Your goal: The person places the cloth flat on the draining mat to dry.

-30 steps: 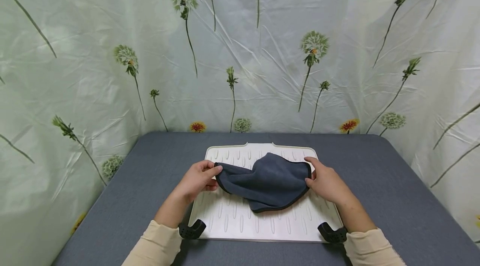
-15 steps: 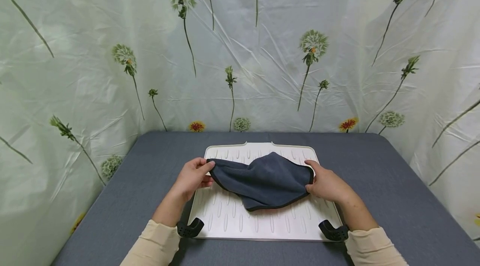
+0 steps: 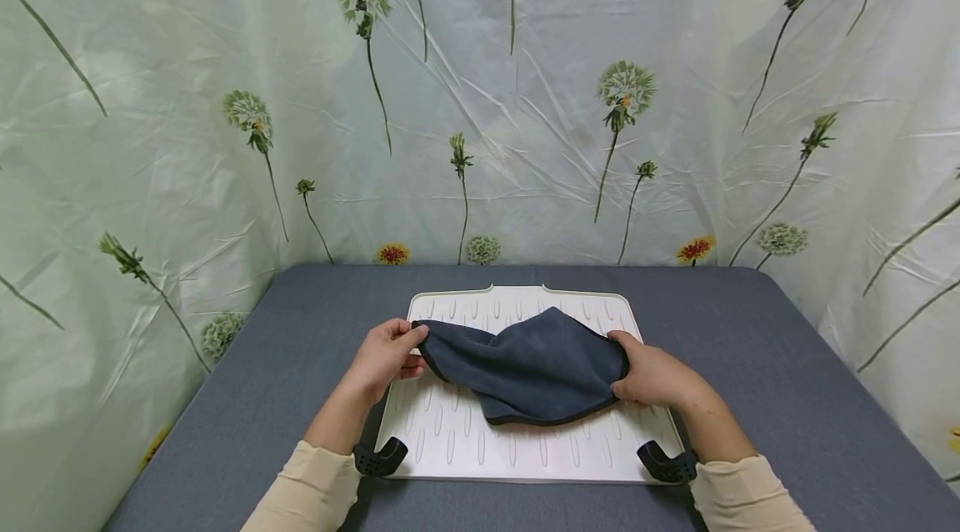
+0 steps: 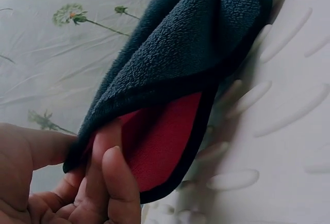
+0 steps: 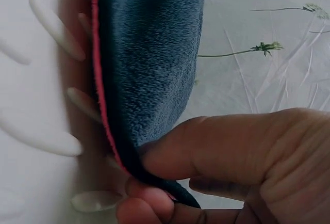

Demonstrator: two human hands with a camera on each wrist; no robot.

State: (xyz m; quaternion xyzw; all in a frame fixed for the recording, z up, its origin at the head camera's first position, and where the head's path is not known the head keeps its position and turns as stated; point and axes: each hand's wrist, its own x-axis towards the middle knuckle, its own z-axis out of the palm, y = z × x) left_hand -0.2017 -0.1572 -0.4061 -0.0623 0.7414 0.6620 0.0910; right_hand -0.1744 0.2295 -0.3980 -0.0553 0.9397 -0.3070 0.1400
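Observation:
A dark blue-grey cloth with black edging stretches between my two hands over a white ridged tray. My left hand pinches its left corner between thumb and fingers. In the left wrist view the cloth has a plush top, and its red underside shows below the fold. On the other side my right hand grips the right edge. The right wrist view shows that thumb pressed on the plush face, with fingers underneath. The cloth's middle bulges up into a soft peak and its front edge hangs close over the tray.
The tray lies on a grey fabric-covered table. Behind the table hangs a pale curtain printed with dandelions. Black wrist devices sit at both wrists, over the tray's front corners.
My left hand has moved slightly left with its corner, and the cloth is drawn wider. The right hand has shifted a little down along its edge, its thumb now over the cloth.

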